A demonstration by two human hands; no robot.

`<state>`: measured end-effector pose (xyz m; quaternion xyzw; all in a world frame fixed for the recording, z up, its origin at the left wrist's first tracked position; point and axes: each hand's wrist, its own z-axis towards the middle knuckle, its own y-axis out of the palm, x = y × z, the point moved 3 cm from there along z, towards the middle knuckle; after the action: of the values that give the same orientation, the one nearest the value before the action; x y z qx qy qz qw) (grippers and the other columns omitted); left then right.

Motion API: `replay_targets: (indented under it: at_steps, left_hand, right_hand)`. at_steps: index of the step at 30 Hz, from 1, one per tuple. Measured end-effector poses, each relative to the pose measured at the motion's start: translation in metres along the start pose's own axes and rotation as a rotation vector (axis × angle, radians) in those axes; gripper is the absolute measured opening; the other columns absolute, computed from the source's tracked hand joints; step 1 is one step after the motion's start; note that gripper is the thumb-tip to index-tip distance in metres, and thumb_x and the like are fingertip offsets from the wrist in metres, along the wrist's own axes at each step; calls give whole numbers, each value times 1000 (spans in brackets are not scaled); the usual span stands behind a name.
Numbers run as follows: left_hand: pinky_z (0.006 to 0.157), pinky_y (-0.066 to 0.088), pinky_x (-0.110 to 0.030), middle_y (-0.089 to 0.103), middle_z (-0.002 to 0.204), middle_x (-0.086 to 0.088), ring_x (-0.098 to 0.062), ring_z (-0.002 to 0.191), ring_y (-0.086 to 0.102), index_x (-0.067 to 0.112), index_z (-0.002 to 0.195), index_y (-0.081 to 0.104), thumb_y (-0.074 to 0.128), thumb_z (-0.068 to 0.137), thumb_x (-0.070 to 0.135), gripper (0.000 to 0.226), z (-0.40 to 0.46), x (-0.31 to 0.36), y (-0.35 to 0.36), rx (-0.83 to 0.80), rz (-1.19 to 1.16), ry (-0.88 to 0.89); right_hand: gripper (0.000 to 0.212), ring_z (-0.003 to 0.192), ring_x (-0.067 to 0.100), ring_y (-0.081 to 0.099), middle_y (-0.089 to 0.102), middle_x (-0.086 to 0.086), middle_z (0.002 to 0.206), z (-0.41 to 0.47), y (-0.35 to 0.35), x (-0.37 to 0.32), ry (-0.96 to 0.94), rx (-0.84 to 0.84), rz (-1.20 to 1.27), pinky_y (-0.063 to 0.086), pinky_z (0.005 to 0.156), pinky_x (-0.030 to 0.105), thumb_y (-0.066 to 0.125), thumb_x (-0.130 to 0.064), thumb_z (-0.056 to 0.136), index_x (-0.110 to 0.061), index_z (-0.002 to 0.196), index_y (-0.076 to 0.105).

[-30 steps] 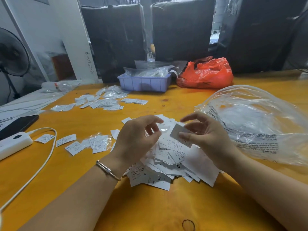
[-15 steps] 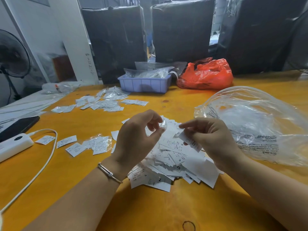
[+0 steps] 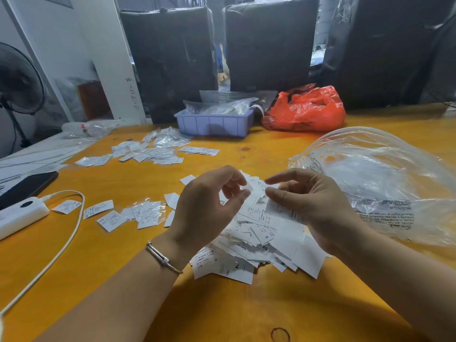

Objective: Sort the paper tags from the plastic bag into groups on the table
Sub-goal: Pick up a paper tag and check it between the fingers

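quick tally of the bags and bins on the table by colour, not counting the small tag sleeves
Clear plastic bag, right of the hands: 1
Red plastic bag, far side: 1
Lavender bin, holding clear packets: 1
Total: 3

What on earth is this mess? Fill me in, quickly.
A person is sorting paper tags at a yellow table. Both hands hover over the big pile of tags: the left hand pinches a small tag, and the right hand holds a tag near the top of the pile. A clear plastic bag lies to the right. Smaller groups of tags already lie to the left.
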<state>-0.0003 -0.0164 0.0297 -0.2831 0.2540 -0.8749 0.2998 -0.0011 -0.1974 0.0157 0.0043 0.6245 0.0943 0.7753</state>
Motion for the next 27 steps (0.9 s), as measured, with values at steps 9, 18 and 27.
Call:
replay_targets:
  at_steps: [9, 18, 27]
  left_hand:
    - [54, 40, -6, 61, 72, 14, 1, 62, 59, 10, 98, 65, 76, 86, 17, 17, 0, 3, 0, -4, -90, -2]
    - [56, 52, -38, 70, 80, 11, -16, 74, 67, 19, 103, 62, 79, 83, 16, 27, -1, 7, 3, -176, -291, -54]
    - [82, 53, -28, 62, 114, 13, -6, 109, 58, 29, 113, 63, 77, 69, 49, 51, -1, -3, 1, -244, -315, -165]
  right_hand:
    - [11, 55, 10, 53, 63, 2, 71, -3, 2, -3, -15, -105, -171, 38, 44, 18, 73, -10, 77, -13, 88, 74]
    - [13, 54, 8, 57, 63, 12, 75, -4, 11, 0, -121, -168, -428, 46, 48, 21, 69, -3, 85, -11, 95, 70]
    - [8, 59, 12, 56, 66, 3, 69, 3, 0, 4, 76, -142, 27, 42, 48, 19, 68, -9, 74, -7, 82, 70]
